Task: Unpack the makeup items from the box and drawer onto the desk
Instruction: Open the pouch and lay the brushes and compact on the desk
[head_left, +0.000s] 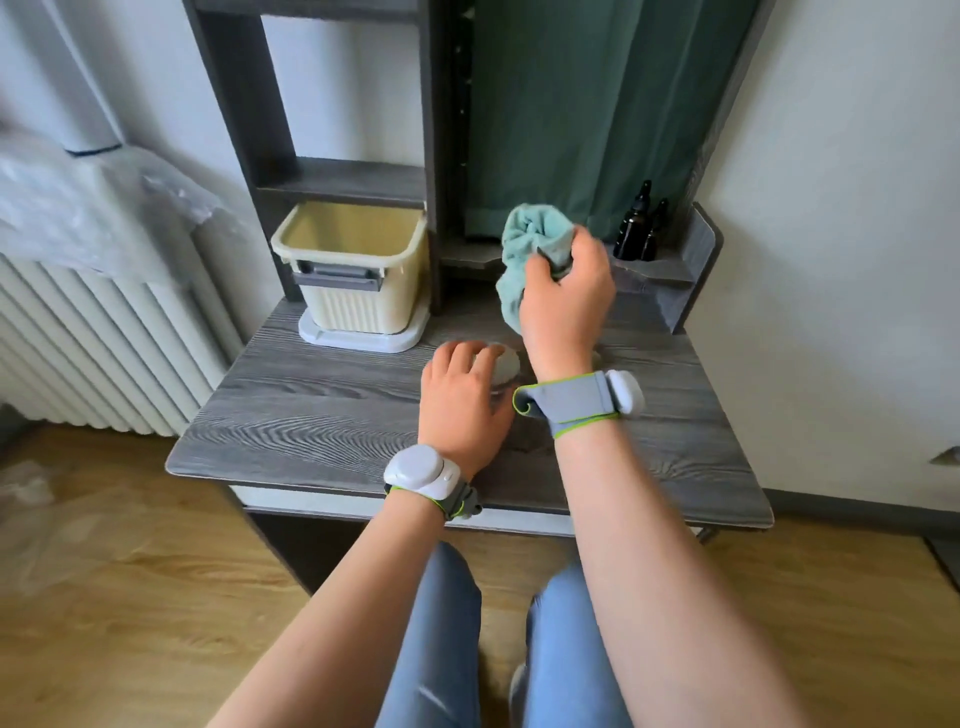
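Teal cloth hangs bunched in the right hand's pinch, lifted clear of the desk, while the left hand cups a round grey item, probably steadying it.

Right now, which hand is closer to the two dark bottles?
Right. The right hand holds up a teal cloth just left of the dark bottles. The left hand sits lower, on a round grey item.

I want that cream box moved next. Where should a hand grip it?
Grip the grey handle on the cream box's front wall, coming from the desk's front edge: it faces the person and juts out below the rim, while shelf posts crowd its back and sides.
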